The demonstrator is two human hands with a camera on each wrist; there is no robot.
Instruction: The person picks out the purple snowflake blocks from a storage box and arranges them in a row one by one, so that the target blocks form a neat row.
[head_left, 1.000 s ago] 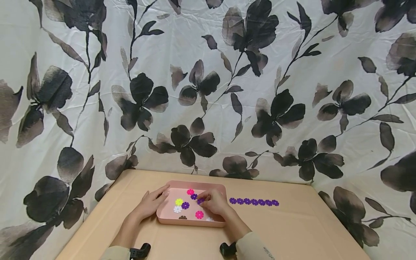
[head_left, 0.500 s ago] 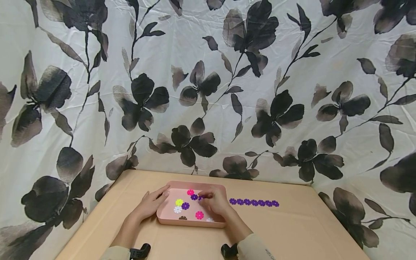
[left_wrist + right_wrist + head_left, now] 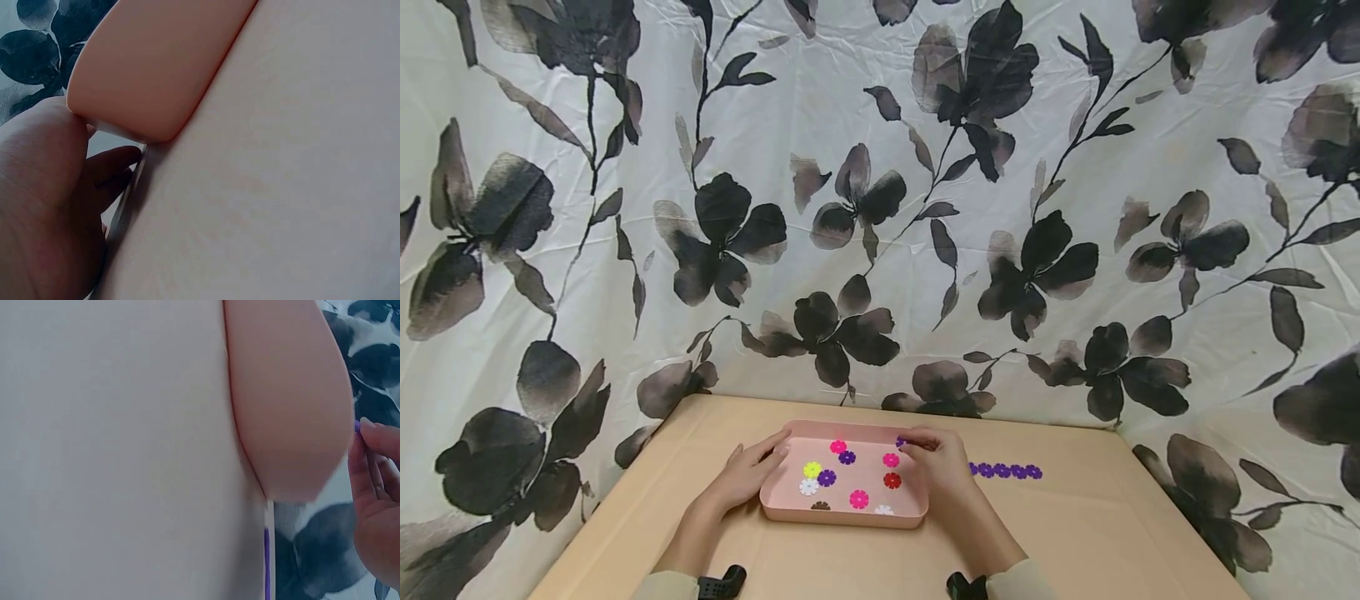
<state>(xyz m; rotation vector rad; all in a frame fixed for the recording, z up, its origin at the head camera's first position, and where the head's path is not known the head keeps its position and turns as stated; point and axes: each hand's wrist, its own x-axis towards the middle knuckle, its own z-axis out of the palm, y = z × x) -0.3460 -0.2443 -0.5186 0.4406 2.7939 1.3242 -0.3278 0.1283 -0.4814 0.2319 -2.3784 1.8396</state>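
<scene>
My left hand holds the left rim of a shallow pink tray, its thumb over the edge. In the left wrist view, the fingers show beyond the tray's corner. My right hand pinches a small purple flower-shaped piece between thumb and fingertips, over the tray's far right corner. Only a sliver of that piece shows in the right wrist view. Inside the tray lie loose flower pieces: purple, pink, red, yellow, white and brown.
To the tray's right, a straight row of purple flower pieces lies on the tan tabletop; my right hand hides its left end. A white cloth with dark flowers hangs behind the table.
My right hand has lifted the purple piece from the tray's middle and moved right with it, uncovering a pink and a red piece. The left hand stays at the rim.
</scene>
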